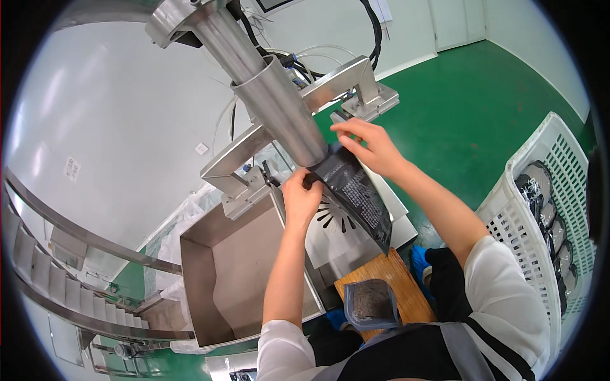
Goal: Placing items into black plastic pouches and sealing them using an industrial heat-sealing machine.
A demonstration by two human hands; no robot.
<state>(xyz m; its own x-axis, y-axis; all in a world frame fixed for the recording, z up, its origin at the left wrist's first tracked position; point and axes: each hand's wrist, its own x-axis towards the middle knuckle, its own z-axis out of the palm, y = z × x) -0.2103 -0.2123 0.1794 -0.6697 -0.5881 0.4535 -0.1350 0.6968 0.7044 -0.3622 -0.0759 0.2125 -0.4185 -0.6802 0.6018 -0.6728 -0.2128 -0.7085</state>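
Note:
A black pouch (356,189) with pale print hangs slantwise beneath a wide steel filling tube (279,108), its upper edge at the tube's lower end. Closed on the pouch's left upper edge is my left hand (301,198), thumb and fingers pinching it. My right hand (373,148) is by the pouch's right upper corner, close to a small metal clamp jaw (338,117). Its thumb and index finger are apart, with nothing seen between them. Another clamp (246,193) sits just left of my left hand. The inside of the pouch is hidden.
An open steel bin (254,267) stands at the left. Below the pouch lies a slotted metal plate (330,238). A filled clear-windowed pouch (370,303) rests on a wooden board (406,289). At right, a white basket (518,209) holds several filled pouches. Steel steps (57,286) are far left.

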